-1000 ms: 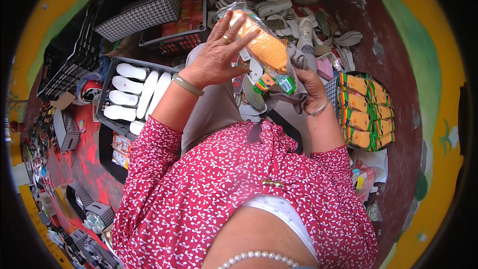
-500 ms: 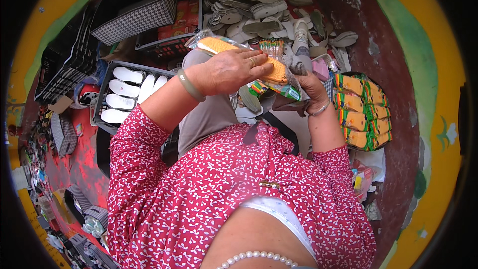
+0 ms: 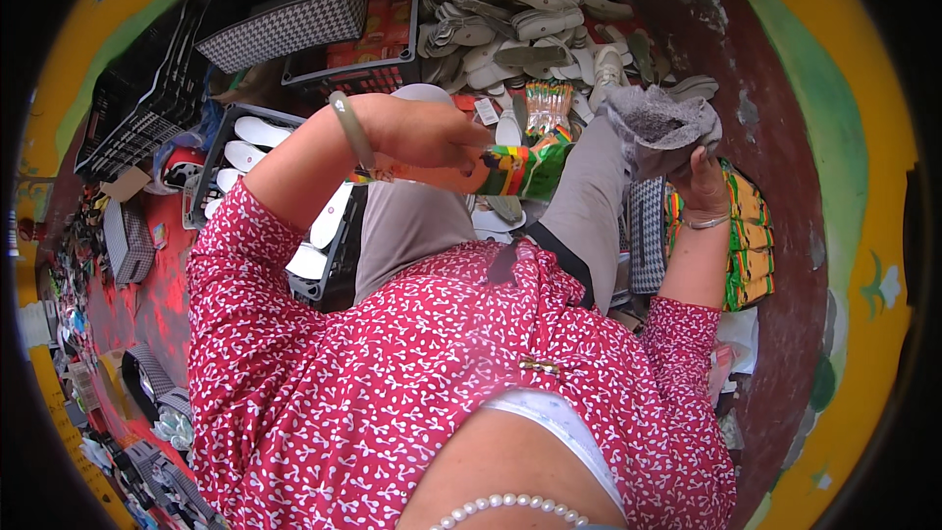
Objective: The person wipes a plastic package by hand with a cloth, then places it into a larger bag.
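My left hand, wearing a pale bangle, is closed on a long flat plastic packet with a green end and red and yellow stripes. The packet lies across in front of my knees, and part of it is hidden by my fingers. To the right, over my right knee, my right hand grips a fuzzy grey cloth from below, with several of its fingers hidden behind it. Similar orange-and-green packets stand in a basket next to my right forearm.
Left of my legs, a dark crate holds white shoe insoles. Loose grey and white shoe parts lie heaped at the far side. Beyond my knees sits a bundle of small packets. A black-and-white checked bin stands far left.
My right hand has moved right and raised the grey cloth away from the packet. The packet has turned in my left hand, so its striped side and green end show instead of the yellow face.
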A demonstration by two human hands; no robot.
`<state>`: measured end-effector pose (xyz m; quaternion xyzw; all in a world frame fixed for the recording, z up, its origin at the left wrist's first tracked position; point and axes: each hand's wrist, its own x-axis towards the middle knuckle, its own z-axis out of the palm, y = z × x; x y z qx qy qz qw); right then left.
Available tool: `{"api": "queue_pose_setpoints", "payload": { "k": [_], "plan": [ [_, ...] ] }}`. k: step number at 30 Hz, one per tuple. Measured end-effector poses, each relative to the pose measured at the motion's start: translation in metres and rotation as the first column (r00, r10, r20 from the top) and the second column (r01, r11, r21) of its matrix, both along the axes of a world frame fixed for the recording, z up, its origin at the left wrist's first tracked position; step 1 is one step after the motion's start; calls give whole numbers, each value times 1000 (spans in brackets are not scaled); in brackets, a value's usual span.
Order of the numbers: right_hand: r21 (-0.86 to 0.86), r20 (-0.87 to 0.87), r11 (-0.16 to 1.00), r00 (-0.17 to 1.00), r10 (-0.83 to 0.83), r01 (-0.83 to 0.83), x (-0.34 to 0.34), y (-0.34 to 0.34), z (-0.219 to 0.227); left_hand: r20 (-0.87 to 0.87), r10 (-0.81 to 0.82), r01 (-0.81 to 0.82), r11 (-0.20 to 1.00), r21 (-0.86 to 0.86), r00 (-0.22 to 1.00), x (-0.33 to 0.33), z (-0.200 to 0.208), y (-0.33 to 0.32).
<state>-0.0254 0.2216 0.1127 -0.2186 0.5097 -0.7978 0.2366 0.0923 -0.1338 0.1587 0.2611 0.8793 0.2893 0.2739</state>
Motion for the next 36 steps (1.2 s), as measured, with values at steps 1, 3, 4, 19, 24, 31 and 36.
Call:
{"api": "queue_pose_setpoints", "payload": {
  "k": [1, 3, 4, 19, 24, 31, 36],
  "plan": [
    [97, -71, 992, 993, 93, -86, 2, -4, 12, 41, -26, 27, 999, -22, 999, -3, -2, 0],
    [304, -177, 926, 942, 284, -222, 7, -16, 31, 35, -148, 149, 987, -51, 988, -8, -3, 9],
    [406, -228, 866, 885, 405, -292, 10, -29, 36, 60, -179, 184, 979, -92, 982, -11, 2, 16],
    [878, -460, 437, 592, 662, 194, 68, -135, 19, 166, -175, 189, 980, -69, 970, -14, -11, 37],
    [864, -504, 438, 429, 750, 249, 79, -126, 41, 96, -157, 154, 987, 33, 983, -5, -3, 36],
    [831, -546, 466, 290, 786, 303, 91, -104, 87, -71, -174, 179, 981, 71, 982, 14, 27, 38],
    [857, -502, 444, 229, 834, 261, 89, -97, 99, -143, -179, 190, 979, 70, 973, 23, 45, 40]
  ]
}}
